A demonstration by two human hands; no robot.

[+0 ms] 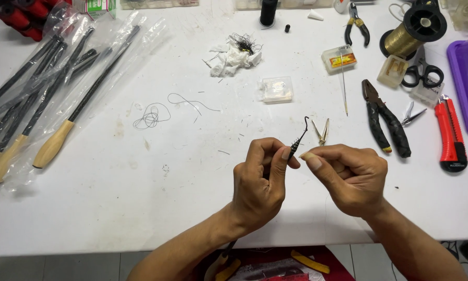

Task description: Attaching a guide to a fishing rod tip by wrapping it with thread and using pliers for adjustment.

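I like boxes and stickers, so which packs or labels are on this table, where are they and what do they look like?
Small clear box: top right of middle, rectangular, with an orange and yellow label.
Empty-looking clear box: middle of the table, rectangular, see-through.
Clear plastic sleeves: left side, long and crinkly, holding black rods with tan handles.
Green and white pack: top left edge, mostly cut off.

Bright, even overhead light washes the white table (140, 198) almost flat, and the far edge is close to blown out. Shadows are soft and short, pooled just under the hands and tools. The plastic sleeves (62, 62) at far left catch pale glare. Focus is sharp at centre, with slight wide-angle bending toward the corners.
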